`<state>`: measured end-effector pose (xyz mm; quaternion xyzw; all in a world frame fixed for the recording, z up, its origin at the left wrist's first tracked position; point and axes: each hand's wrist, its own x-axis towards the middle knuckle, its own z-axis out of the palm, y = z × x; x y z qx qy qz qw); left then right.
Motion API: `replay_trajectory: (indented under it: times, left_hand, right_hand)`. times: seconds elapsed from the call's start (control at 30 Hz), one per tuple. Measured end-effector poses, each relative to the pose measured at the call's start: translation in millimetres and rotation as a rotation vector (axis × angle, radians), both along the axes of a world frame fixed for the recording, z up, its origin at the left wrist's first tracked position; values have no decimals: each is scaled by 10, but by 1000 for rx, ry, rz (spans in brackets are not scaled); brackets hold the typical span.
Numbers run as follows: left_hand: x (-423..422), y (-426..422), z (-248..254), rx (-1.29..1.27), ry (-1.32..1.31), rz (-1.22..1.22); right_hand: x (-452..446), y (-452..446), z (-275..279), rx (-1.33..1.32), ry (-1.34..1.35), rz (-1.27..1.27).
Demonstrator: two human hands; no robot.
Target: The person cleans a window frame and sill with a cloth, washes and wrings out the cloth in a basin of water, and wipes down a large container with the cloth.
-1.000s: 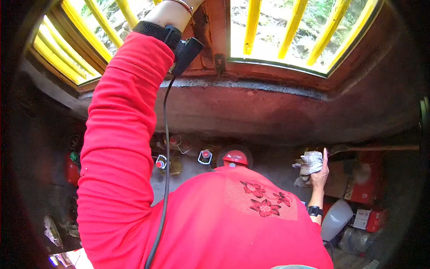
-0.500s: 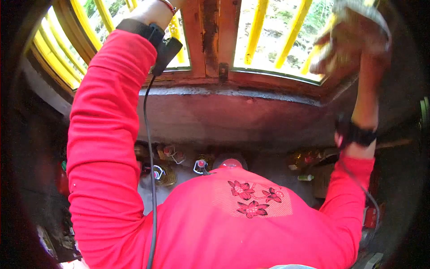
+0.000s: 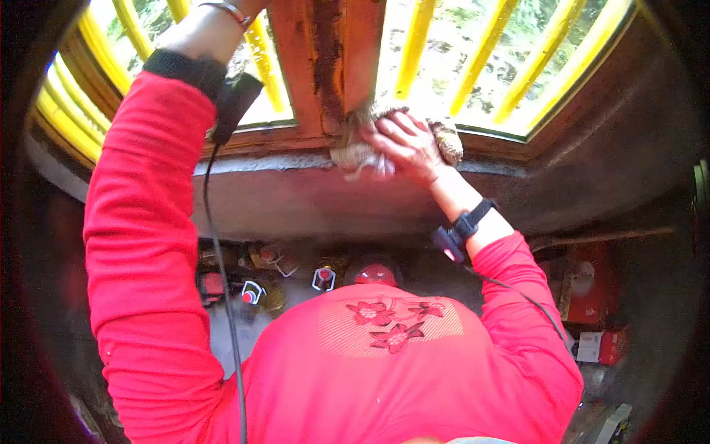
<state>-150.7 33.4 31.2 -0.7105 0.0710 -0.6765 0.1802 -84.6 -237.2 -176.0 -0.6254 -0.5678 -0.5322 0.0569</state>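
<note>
My right hand presses a crumpled, dirty whitish cloth against the lower corner of the right window, by the reddish wooden frame. Its fingers lie over the cloth, which bulges out on both sides. My left arm reaches up at the upper left, in front of the left window; only the wrist shows, with a bracelet and a black strapped device below it. The fingers of my left hand lie beyond the top edge of the view.
Yellow bars stand outside the windows. A grey ledge runs beneath the frame. Lower down are bottles with red caps, a red rounded object and red boxes at the right. A black cable hangs from each wrist.
My right hand has gone from low on the right, up across the right window, then left and down to the frame with the cloth. My left arm has shifted left.
</note>
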Motion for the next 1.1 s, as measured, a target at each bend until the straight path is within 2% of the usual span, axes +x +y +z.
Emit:
replay_trajectory:
  times: [0.1, 0.17, 0.3, 0.37, 0.4, 0.5, 0.53, 0.57, 0.63, 0.67, 0.7, 0.73, 0.77, 0.8, 0.83, 0.93, 0.97, 1.03, 1.1]
  left_hand:
    - [163, -105, -26, 0, 22, -26]
    - [222, -99, 37, 17, 26, -33]
    - [182, 165, -83, -1, 59, 23]
    - [151, 265, -137, -7, 76, 41]
    - [109, 349, -143, -11, 77, 57]
    - [-195, 804, -205, -16, 104, 176]
    - [-328, 962, -243, -15, 124, 218]
    - [-444, 1096, -280, -13, 145, 255]
    - [-581, 1259, -337, -2, 183, 305]
    - [-601, 1296, -366, 8, 206, 314]
    - [-579, 1324, -412, 18, 229, 321]
    - [-544, 1331, -399, 30, 240, 319]
    - [-496, 1337, -364, 41, 242, 315]
    - [-401, 1340, -334, 50, 240, 307]
    - [-298, 1314, -322, 53, 238, 294]
    - [-50, 1148, -470, 45, 269, 232]
    - [3, 1115, -475, 49, 273, 217]
    - [58, 1060, -452, 56, 278, 207]
    - [82, 1034, -479, 52, 285, 210]
  right_hand:
    - [-133, -390, 26, -89, 186, -106]
    - [28, -742, -35, -62, 166, -206]
    - [75, -1515, 29, 157, 323, -359]
    - [435, -2056, -233, 300, 368, -349]
    - [401, -2174, -167, 363, 417, -384]
    - [435, -2103, -251, 539, 480, -446]
    - [300, -1941, -193, 496, 312, -511]
    - [198, -1753, -196, 545, 368, -501]
    - [194, -1093, -399, 598, 791, -4]
    - [10, -724, -256, 258, 446, -186]
    - [-25, -312, -377, 264, 503, -109]
    - [-175, 138, -308, 295, 404, -22]
    - [-253, 439, -281, 226, 359, -108]
    - [-218, 549, -313, 294, 474, -186]
    - [-274, 568, -217, 356, 475, -125]
    - [-133, 251, -292, 164, 326, -139]
    - [-161, 78, -218, 136, 466, -179]
    - [109, -479, -346, 288, 412, -217]
    - [257, -1003, -360, 303, 374, -385]
